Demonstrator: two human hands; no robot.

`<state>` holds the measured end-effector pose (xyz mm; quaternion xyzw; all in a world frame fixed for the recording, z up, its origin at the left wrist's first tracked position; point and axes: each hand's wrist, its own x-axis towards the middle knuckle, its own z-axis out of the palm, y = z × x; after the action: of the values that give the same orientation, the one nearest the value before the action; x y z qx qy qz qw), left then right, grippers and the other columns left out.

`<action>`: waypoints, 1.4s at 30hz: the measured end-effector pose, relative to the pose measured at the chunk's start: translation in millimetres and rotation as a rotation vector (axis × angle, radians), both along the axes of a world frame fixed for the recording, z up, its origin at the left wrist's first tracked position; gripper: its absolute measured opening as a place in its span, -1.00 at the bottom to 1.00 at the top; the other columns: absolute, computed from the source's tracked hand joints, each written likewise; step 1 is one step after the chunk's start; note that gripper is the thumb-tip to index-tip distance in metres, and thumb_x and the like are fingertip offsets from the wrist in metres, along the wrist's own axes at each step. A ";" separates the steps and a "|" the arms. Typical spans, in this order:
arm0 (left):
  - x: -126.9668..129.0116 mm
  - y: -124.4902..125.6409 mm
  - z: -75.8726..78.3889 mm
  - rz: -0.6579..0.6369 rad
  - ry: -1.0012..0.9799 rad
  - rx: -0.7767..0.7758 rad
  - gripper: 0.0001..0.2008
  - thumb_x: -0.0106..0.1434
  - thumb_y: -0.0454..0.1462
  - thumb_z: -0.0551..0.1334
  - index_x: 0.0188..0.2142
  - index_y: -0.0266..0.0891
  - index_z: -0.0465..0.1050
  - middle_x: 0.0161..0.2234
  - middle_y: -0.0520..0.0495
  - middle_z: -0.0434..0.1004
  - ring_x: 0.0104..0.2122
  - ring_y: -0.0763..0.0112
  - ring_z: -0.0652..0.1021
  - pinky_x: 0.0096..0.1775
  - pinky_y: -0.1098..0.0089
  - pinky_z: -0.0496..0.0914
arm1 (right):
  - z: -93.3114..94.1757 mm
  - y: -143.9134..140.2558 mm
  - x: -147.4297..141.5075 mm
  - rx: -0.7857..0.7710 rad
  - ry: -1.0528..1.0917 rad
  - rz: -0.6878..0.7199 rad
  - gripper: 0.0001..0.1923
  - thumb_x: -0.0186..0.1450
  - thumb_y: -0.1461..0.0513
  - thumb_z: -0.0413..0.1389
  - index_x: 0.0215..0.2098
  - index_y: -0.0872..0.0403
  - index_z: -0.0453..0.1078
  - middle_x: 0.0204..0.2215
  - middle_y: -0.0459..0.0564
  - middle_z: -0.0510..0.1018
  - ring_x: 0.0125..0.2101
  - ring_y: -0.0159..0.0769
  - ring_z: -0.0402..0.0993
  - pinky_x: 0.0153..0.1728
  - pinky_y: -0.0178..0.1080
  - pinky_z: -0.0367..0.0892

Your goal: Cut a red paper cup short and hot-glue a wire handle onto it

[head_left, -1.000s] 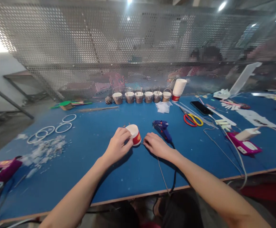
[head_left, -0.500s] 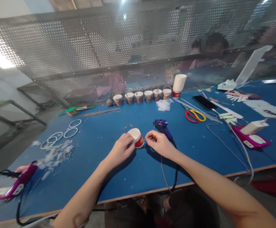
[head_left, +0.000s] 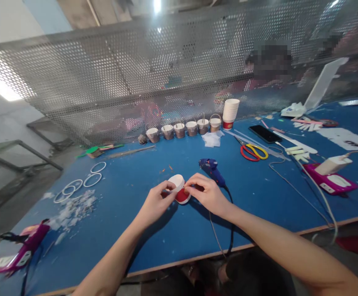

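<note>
While white scraps (head_left: 77,209) are seen left of the left hand (head_left: 157,202), by it a paper cup (head_left: 183,197) is held tilted; the right hand (head_left: 209,196) is pinched at the cup's side, contents unclear, with a glue gun (head_left: 212,169) beyond.

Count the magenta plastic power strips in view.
2: the left strip near the front-left corner of the blue tabletop; the right strip toward its right side, a white adapter on it. More may be hidden.
</note>
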<state>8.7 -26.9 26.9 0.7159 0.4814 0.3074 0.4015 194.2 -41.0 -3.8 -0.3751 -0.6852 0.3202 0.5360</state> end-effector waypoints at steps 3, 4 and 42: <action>1.4 -2.4 3.6 0.024 -0.038 -0.025 -0.81 0.10 -0.15 0.20 -0.46 -0.24 0.40 -0.52 0.07 0.39 -0.54 0.51 0.37 -0.45 0.48 0.27 | -3.5 1.2 -2.3 0.009 0.025 -0.034 -0.90 0.28 0.29 0.11 -0.39 0.06 0.45 -0.41 -0.08 0.46 -0.42 -0.38 0.38 -0.38 -0.31 0.27; 1.7 -2.9 4.5 0.033 -0.048 -0.029 -0.82 0.08 -0.16 0.20 -0.47 -0.24 0.40 -0.53 0.07 0.39 -0.54 0.51 0.37 -0.45 0.48 0.26 | -4.5 1.2 -3.1 0.009 0.025 -0.040 -0.89 0.29 0.29 0.11 -0.39 0.06 0.44 -0.41 -0.09 0.45 -0.42 -0.38 0.37 -0.39 -0.32 0.26; -0.2 -8.4 4.9 0.019 -0.017 0.065 -0.76 0.13 -0.14 0.18 -0.54 -0.26 0.39 -0.58 0.04 0.40 -0.54 0.48 0.35 -0.47 0.47 0.24 | -0.4 -7.4 -11.8 0.266 -0.102 -0.117 -0.86 0.33 0.31 0.08 -0.39 0.06 0.42 -0.44 -0.06 0.48 -0.39 -0.35 0.45 -0.34 -0.30 0.35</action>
<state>8.4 -35.3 31.8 0.7214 0.4744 0.3328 0.3792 182.4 -48.4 -4.2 -0.3556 -0.7249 0.1754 0.5632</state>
